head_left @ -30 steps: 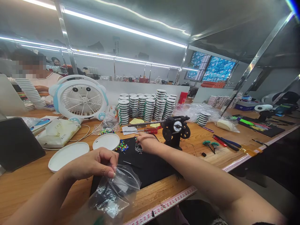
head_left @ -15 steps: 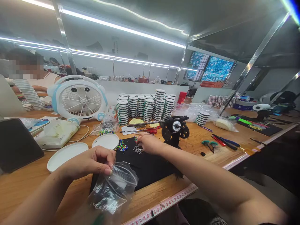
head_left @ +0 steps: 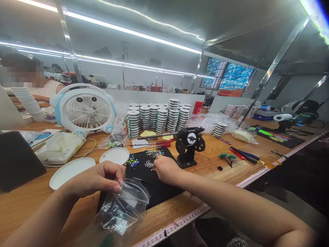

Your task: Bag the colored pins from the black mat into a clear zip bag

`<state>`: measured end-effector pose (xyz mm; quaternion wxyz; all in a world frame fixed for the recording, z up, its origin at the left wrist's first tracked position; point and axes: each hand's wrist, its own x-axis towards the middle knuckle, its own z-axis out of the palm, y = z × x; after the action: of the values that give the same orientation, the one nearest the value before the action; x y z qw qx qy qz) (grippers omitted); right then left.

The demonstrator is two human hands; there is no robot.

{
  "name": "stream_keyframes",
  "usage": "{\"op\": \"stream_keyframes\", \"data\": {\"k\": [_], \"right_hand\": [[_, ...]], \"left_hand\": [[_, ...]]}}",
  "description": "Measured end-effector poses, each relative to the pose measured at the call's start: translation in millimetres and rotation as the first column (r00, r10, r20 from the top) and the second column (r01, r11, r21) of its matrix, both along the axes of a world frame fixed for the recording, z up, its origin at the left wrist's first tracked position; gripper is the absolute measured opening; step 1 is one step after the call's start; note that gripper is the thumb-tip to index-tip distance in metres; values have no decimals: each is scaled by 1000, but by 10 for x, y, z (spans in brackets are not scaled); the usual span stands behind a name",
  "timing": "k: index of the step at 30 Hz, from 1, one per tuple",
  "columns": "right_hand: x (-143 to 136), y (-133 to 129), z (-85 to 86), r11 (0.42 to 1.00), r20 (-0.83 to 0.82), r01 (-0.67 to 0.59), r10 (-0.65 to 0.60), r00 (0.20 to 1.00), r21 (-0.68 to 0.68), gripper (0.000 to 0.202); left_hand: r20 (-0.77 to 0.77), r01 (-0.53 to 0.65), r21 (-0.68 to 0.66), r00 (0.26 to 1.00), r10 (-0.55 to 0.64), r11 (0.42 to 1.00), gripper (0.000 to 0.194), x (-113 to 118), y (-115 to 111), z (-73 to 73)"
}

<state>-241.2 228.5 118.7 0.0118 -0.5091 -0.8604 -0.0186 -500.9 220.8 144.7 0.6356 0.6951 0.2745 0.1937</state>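
Between thumb and fingertips, my left hand [head_left: 106,175] pinches the top edge of a clear zip-lock bag [head_left: 122,211], which hangs over the front left of a black mat [head_left: 160,197]. My right hand [head_left: 168,171] rests low over the mat, its fingers curled together beside a small heap of silvery metal bits [head_left: 148,164]. Its fingertips are partly hidden, so whatever they hold does not show. Behind that heap lies a pile of multicoloured beads [head_left: 154,152], and a second bead pile [head_left: 133,160] sits to its left.
A black hand-cranked winder [head_left: 190,145] stands right of the mat. White lids [head_left: 72,173] lie at left, near a fan [head_left: 86,109]. Stacked spools [head_left: 161,120] line the back. Pliers [head_left: 245,155] lie at right. A measuring tape [head_left: 180,224] edges the table.
My right hand has moved slightly right and toward me, away from the metal bits, uncovering the bead pile behind. My left hand still holds the bag in nearly the same place.
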Motion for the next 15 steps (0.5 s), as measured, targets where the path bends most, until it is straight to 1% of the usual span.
{"op": "stream_keyframes", "data": {"k": [6,8,10,12,15], "right_hand": [[-169,-65,-5,999,19,-39,38,999,18,14],[-250,-88,-7,999,12,-37,37,999,0,15],[-303,-92,8,999,-8,-6,6,1000,-48,16],[-297,-67,56,992,-47,39,-45,998,-122,16],[-165,12,194,984,-105,87,-104,989,-158,18]], "left_hand": [[-4,-3,-5,1000,2,1000,19,1,-12,2],[-2,-5,-10,1000,5,1000,20,3,-14,0],[-3,-11,-25,1000,11,1000,19,1,-12,-3],[-1,-17,-36,1000,17,999,19,-7,-7,-6],[36,-11,-25,999,12,1000,17,-33,3,-12]]}}
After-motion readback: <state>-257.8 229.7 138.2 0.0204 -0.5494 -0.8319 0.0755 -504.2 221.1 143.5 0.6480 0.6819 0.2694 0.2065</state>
